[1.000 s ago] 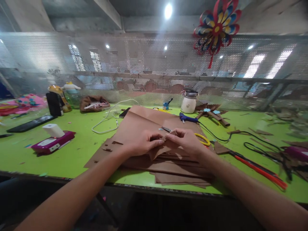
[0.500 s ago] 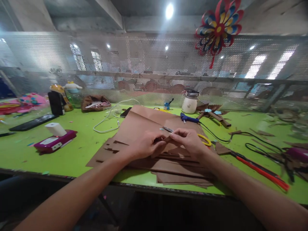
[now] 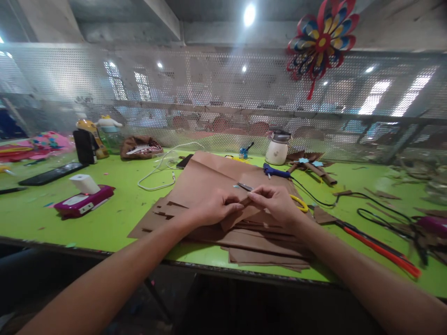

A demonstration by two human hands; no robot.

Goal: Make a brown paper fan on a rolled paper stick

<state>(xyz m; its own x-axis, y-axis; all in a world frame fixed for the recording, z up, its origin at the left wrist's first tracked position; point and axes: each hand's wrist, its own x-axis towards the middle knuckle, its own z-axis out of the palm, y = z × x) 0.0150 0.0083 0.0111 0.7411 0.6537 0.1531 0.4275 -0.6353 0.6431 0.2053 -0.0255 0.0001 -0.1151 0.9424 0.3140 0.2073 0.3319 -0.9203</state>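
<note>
We can't really see the scissors, mostly hidden behind our right hand; the paper piece's top edge disappears under our fingers.

Lime-green table, scattered with small paper scraps. Centre: stack of brown paper sheets, scissors with yellow handles on top. Left: magenta device with white block on it, black phone, white cable, brown pouch. Back edge: white jar, small blue pot, blue glue gun with black cord. Right: red rods, black cables, brown offcuts.
</note>
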